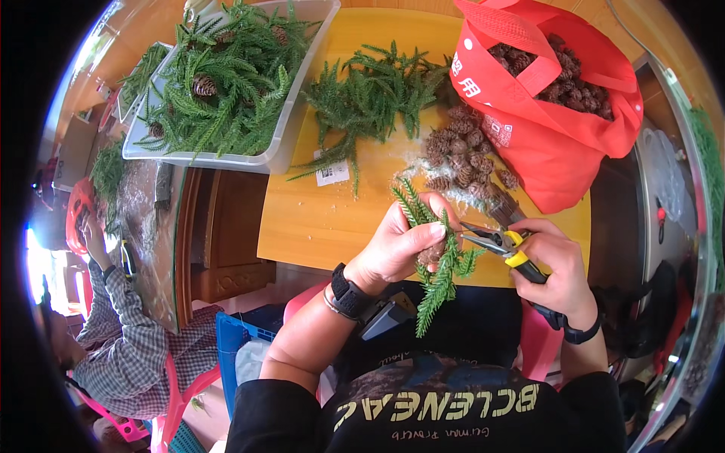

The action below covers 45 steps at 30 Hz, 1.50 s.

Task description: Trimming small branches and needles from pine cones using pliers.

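Between the fingers and thumb of my left hand (404, 238) is a green artificial pine sprig (436, 291), with a brown pine cone (431, 255) partly showing under the thumb. My right hand (555, 260) grips pliers (521, 259) with yellow and black handles. Their metal jaws point left and reach close to the sprig beside my left fingertips. Whether the jaws touch a stem or wire there is too small to tell. Both hands are above the near edge of the yellow table (325, 226).
Past my hands lie a heap of pine cones (461, 155) and loose green sprigs (377, 94). A clear plastic bin (283, 143) of sprigs and cones stands at far left, a red bag (544, 143) of cones at far right. Another person (136, 332) sits at a table on the left.
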### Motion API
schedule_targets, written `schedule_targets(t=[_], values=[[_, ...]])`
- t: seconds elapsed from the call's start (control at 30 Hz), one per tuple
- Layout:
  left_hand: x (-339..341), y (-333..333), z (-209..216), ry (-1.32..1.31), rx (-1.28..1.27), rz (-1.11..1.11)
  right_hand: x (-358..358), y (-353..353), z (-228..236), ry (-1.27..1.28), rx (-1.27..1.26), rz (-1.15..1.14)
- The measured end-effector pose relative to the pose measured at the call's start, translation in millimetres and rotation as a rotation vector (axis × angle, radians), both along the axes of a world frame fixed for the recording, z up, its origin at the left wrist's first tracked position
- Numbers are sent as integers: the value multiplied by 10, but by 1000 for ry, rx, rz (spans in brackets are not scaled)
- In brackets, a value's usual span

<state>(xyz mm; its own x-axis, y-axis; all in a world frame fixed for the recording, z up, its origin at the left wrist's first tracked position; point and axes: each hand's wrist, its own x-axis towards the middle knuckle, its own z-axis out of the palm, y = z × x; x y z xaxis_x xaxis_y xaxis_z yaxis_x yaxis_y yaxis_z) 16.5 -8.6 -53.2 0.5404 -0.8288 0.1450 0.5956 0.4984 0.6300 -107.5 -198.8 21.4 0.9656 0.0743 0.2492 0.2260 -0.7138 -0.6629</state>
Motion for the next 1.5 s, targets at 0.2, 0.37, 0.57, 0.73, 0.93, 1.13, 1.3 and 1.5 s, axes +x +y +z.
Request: schedule_targets(t=[0.2, 0.37, 0.57, 0.73, 0.93, 1.13, 1.3, 1.5], values=[[13, 36, 73, -53, 174, -21, 18, -29, -7, -58, -39, 14], [7, 28, 71, -55, 183, -24, -16, -45, -12, -60, -55, -3], [8, 22, 39, -76, 142, 10, -33, -31, -38, -83, -69, -38], [6, 17, 111, -149, 134, 142, -48, -44, -45, -107, -78, -70], [-15, -2, 139, -477, 172, 400, -82, -48, 37, -56, -105, -112], [10, -25, 229, -1130, 233, 770, -144, -67, 122, 25, -114, -119], [-2, -24, 223, -1379, 253, 901, -191, 7, 122, 44, -90, -157], [-1, 12, 199, -1671, 341, 993, -275, 159, 197, 319, -2, -287]])
